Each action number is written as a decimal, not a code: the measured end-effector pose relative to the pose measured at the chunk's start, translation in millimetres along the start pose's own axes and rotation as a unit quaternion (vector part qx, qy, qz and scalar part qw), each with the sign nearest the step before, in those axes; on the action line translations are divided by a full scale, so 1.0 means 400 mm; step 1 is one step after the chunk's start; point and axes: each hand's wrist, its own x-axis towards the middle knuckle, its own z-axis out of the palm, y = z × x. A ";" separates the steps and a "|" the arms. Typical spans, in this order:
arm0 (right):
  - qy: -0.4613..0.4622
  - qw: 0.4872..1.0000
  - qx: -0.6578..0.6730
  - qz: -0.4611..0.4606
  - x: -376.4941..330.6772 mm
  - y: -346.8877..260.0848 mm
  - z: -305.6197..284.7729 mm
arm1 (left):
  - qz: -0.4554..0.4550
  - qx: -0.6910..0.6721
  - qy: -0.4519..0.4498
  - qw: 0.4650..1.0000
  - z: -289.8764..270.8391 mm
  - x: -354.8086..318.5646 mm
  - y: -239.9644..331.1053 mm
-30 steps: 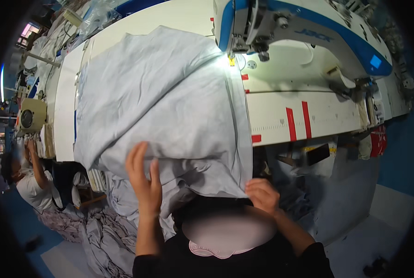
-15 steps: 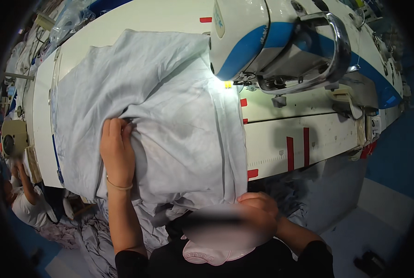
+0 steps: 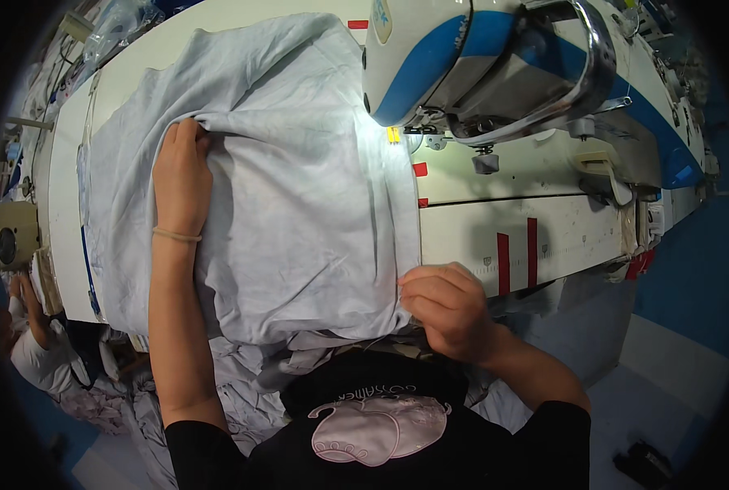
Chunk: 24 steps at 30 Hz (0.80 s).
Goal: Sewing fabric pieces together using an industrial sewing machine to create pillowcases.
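Observation:
A pale grey-blue cloth (image 3: 299, 212) lies over the sewing table, its right edge folded into a hem that runs up to the lit needle area of a white and blue sewing machine (image 3: 430, 73). My left hand (image 3: 185, 163) is closed on a bunched fold in the upper left of the cloth, arm stretched forward. At the lower right corner my right hand (image 3: 446, 302) pinches the hemmed edge between thumb and fingers. A yellow piece (image 3: 393, 135) sits beside the needle area, and the needle itself is too small to make out.
Red tape strips (image 3: 504, 263) and a printed scale mark the white table (image 3: 454, 237) to the right. More crumpled cloth (image 3: 242, 376) hangs below the table's near edge. At the far left a co-worker (image 3: 46, 351) sits by another machine (image 3: 15, 235).
Both hands have moved forward, away from me, and the cloth has shifted forward with them. My right hand has come up from near my chest along the hem.

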 end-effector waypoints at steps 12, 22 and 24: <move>-0.003 0.999 -0.046 -0.029 0.120 0.096 -0.014 | 0.018 0.037 0.034 0.999 0.070 0.110 -0.068; 0.071 0.989 -0.113 -0.072 0.209 0.151 -0.001 | 0.088 0.025 0.100 0.991 0.116 0.162 -0.175; 0.096 0.988 -0.115 -0.030 0.196 0.123 0.006 | 0.052 0.028 0.053 0.997 0.086 0.152 -0.178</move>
